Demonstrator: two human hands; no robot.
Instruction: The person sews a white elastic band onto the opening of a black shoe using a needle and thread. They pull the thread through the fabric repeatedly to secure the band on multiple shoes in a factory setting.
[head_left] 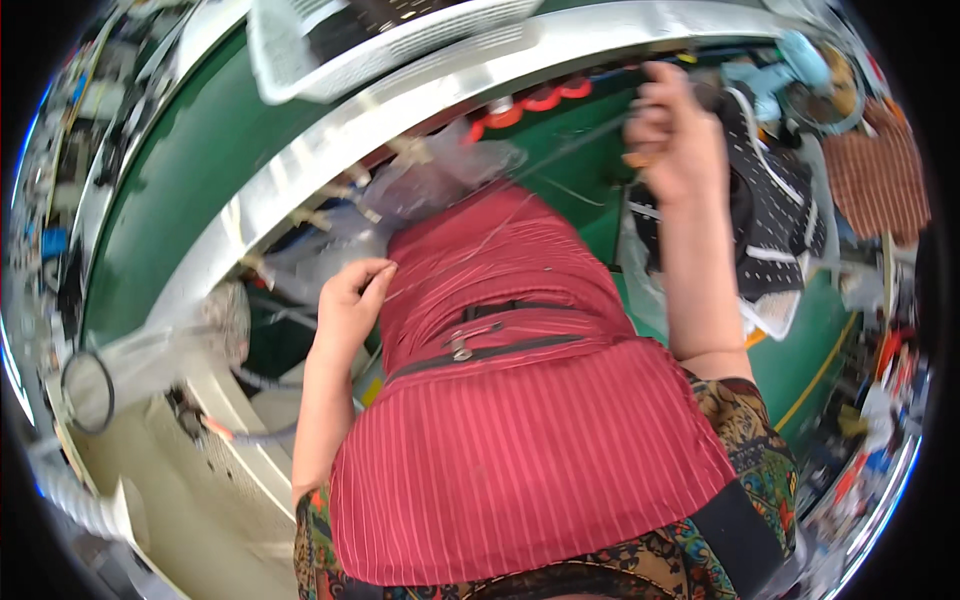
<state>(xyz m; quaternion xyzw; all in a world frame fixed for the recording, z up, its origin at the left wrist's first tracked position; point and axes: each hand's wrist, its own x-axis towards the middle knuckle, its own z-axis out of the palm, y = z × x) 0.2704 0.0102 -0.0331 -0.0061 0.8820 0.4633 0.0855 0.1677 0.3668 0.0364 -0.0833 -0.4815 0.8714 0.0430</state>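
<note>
L hand (355,295) is hovering at the left edge of the red apron (520,450), nr its upper part; thumb + index tips are meeting in a tight pinch, other fingers are folding in. A thin strand (572,150), greyish & partly blurred, is running from that pinch over the apron's upper part, then on past its top right to the R hand (680,140). R hand is hanging well beyond the apron's top right, fingers curling nearly closed w/ the strand's far end at them; exact finger contact is blurring out, can't tell.

Apron, w/ pinstripes & a zip (460,350) across the middle, is covering the lap. Clear plastic bag (440,180) is lying just beyond the apron's top left; red round things (540,98) are sitting in a row further beyond. White basket (400,60) is standing farthest beyond the apron, on the bench side. Right of the apron, black dotted cloth (775,180) is lying bunched, partly behind R forearm; brown cloth (875,175) is hanging farther right. Beige casing (160,480) is standing left of the apron, w/ a black ring (90,390) nr it.
</note>
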